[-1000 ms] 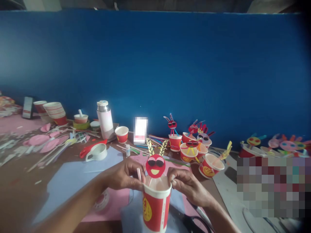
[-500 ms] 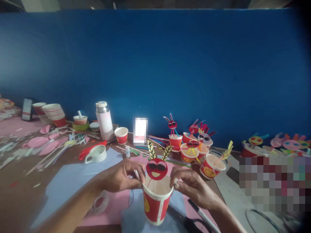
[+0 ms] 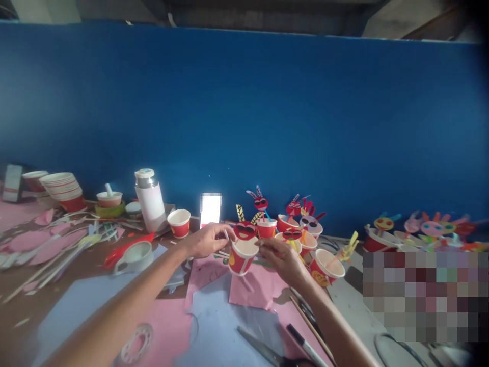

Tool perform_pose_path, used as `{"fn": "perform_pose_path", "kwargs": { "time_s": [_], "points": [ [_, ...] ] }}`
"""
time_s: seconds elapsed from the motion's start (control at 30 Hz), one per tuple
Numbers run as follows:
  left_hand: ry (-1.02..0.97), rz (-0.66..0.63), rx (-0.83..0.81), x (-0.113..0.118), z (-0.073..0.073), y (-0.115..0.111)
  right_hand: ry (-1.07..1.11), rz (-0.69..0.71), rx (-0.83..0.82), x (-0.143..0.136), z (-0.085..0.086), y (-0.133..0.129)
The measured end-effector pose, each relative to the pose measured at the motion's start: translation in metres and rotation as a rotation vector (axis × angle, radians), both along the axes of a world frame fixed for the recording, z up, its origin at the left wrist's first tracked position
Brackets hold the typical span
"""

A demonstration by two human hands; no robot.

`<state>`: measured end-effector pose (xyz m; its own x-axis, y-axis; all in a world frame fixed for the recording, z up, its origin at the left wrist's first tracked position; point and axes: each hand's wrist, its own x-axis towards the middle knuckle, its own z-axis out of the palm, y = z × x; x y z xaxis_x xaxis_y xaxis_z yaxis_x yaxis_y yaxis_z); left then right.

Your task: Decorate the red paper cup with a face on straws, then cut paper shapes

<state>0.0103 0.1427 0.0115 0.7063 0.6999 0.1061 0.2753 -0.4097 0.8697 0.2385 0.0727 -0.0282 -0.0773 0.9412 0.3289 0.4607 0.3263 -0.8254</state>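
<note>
Between my two hands is a red paper cup [image 3: 241, 261] with a white rim. A red paper bug face [image 3: 245, 231] with dark eyes and yellow leaf-patterned antennae rises from the cup's far side. My left hand [image 3: 209, 239] pinches the rim on the left, a thin white strip showing by its fingers. On the right side my right hand [image 3: 280, 256] grips the rim with thumb and fingertips. Pink paper [image 3: 252, 290] lies beneath the cup. Just behind and to the right stand several finished bug cups, among them a cup with a yellow hand shape [image 3: 326, 267].
Scissors [image 3: 263, 349], a marker [image 3: 305, 344] and a tape roll [image 3: 136, 344] lie near the front. A white flask [image 3: 150, 204], a lone cup [image 3: 179, 223] and a grey mug [image 3: 135, 256] are left. Stacked cups [image 3: 63, 191] stand farther left; a blue wall is behind.
Both hands have carried the bug cup forward, away from me, toward the group of cups. The scissors and pink paper show more fully. The camera view has shifted slightly right and up.
</note>
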Motion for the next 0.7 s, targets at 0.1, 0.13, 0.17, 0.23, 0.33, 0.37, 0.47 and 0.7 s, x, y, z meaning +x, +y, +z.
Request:
{"fn": "perform_pose_path", "kwargs": {
  "time_s": [0.1,0.13,0.17,0.23,0.33,0.37,0.47,0.7],
  "points": [
    [-0.001,0.038,0.041,0.008,-0.009,0.021,0.003,-0.122,0.030,-0.007,-0.017,0.018],
    [-0.003,0.050,0.056,0.009,-0.013,0.027,0.002,-0.150,0.041,-0.010,-0.022,0.022],
    [-0.004,0.060,0.070,0.011,-0.017,0.032,-0.001,-0.172,0.052,-0.013,-0.026,0.027],
    [-0.007,0.074,0.090,0.013,-0.026,0.041,-0.012,-0.208,0.071,-0.017,-0.033,0.034],
    [-0.008,0.085,0.105,0.016,-0.038,0.050,-0.040,-0.247,0.088,-0.018,-0.041,0.044],
    [-0.009,0.086,0.108,0.017,-0.041,0.052,-0.050,-0.257,0.091,-0.017,-0.043,0.046],
    [-0.017,0.079,0.123,0.021,-0.047,0.053,-0.081,-0.279,0.095,-0.015,-0.051,0.050],
    [-0.052,0.068,0.134,0.023,-0.051,0.053,-0.104,-0.305,0.095,-0.017,-0.060,0.049]
  ]
}}
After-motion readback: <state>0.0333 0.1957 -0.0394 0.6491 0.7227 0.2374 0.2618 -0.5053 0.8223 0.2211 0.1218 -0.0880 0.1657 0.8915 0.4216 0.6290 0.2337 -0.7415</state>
